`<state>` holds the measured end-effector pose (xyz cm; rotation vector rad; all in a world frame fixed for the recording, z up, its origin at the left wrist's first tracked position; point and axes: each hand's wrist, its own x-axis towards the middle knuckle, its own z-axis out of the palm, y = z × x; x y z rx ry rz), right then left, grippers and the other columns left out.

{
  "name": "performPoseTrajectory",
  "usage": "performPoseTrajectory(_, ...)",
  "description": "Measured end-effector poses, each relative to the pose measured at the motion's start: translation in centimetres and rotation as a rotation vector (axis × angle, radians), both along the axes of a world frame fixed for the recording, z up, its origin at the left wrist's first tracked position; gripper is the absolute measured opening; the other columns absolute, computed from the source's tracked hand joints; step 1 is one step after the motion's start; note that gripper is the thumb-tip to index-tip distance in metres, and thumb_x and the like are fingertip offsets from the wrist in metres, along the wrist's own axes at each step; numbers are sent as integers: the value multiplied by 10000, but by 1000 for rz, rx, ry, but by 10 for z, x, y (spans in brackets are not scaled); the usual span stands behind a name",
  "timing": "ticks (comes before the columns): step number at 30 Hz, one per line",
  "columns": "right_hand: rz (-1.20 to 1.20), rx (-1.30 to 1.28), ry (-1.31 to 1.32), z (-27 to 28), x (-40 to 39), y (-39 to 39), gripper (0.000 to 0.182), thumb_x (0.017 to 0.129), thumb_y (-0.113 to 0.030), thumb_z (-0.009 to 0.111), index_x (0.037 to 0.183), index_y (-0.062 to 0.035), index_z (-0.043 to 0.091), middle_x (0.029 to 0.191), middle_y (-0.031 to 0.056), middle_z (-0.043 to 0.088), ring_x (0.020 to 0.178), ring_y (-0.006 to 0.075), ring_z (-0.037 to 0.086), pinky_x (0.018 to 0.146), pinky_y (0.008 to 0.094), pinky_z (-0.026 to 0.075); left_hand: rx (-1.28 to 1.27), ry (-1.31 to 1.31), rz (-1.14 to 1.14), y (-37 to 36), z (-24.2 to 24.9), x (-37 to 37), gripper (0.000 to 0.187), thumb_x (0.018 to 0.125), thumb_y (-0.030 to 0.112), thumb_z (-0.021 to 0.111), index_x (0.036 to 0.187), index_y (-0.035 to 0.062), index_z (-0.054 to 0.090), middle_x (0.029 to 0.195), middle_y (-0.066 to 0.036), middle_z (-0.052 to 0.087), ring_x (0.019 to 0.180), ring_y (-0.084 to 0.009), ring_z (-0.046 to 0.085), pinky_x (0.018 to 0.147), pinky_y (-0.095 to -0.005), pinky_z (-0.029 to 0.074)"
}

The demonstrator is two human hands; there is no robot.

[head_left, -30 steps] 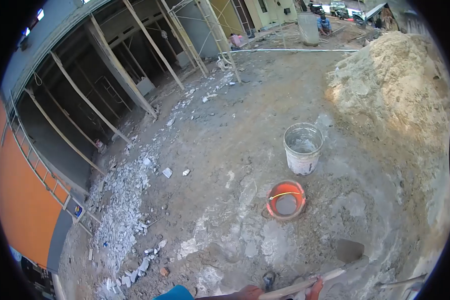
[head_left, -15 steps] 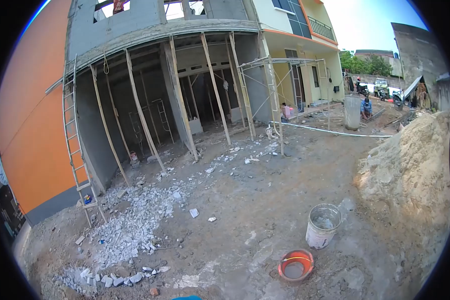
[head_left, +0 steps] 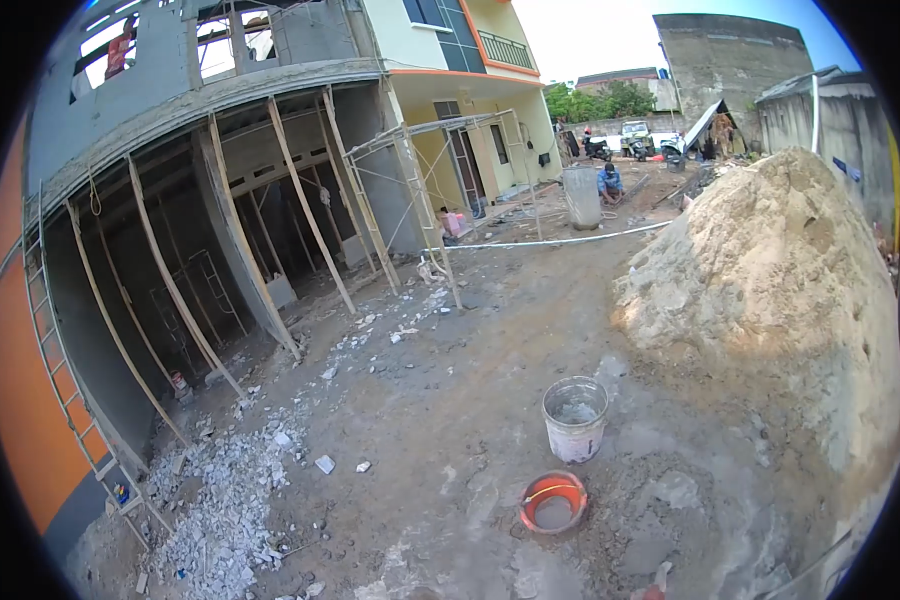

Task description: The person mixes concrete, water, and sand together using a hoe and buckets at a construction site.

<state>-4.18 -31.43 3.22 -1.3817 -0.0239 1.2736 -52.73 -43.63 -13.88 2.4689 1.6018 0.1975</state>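
Observation:
Neither my left hand nor my right hand can be made out. A small pinkish shape (head_left: 660, 578) shows at the bottom edge, too little to identify. On the muddy ground stands a whitish bucket (head_left: 575, 440) with wet grey material inside. Just in front of it sits a shallow orange-red basin (head_left: 554, 502) holding some grey material, with a yellow strip across its opening.
A large sand pile (head_left: 760, 260) rises at the right. Broken rubble (head_left: 225, 500) lies lower left, near a ladder (head_left: 60, 370). Slanted wooden props (head_left: 240, 240) and scaffolding (head_left: 417, 190) front the building. A crouching person (head_left: 610, 184) is farther back, beside a concrete cylinder (head_left: 581, 198).
The view has turned right, so the building, bucket and basin sit farther left and more of the sand pile shows. A blue patch at the bottom edge has gone out of view.

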Motion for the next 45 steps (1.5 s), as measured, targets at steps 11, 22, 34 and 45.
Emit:
performPoseTrajectory(11, -204, -350, -38, 0, 14, -47, 116, 806, -90, 446, 873, 4, 456, 633, 93, 484, 478, 192, 488, 496, 371, 480, -742, -352, 459, -25, 240, 131, 387, 713, 314, 613, 956, 18, 556, 877, -135, 600, 831, -229, 574, 743, -316, 441)
performPoseTrajectory(22, 19, -374, -124, -15, 23, -62, 197, 741, -51, 502, 875, 93, 496, 692, 130, 545, 540, 204, 542, 464, 322, 457, -916, -585, 282, 78, 253, 273, 420, 755, 289, 598, 1037, -6, 497, 956, -128, 566, 894, -193, 543, 783, -298, 423)
performPoseTrajectory(34, 142, -427, 282, -134, 41, -59, 71, 738, -60, 533, 771, -10, 495, 594, 45, 484, 482, 151, 489, 431, 291, 432, -1076, 187, -10, 23, 195, 380, 477, 643, 324, 623, 1002, 33, 505, 873, -165, 572, 837, -325, 542, 711, -393, 424)
performPoseTrajectory(45, 193, -339, -380, -77, 39, 38, 327, 702, -2, 526, 989, 2, 370, 683, 77, 478, 470, 149, 495, 405, 291, 419, -1021, -260, -69, 77, 185, 363, 418, 645, 244, 624, 974, 14, 507, 899, -153, 556, 866, -304, 530, 761, -382, 421)
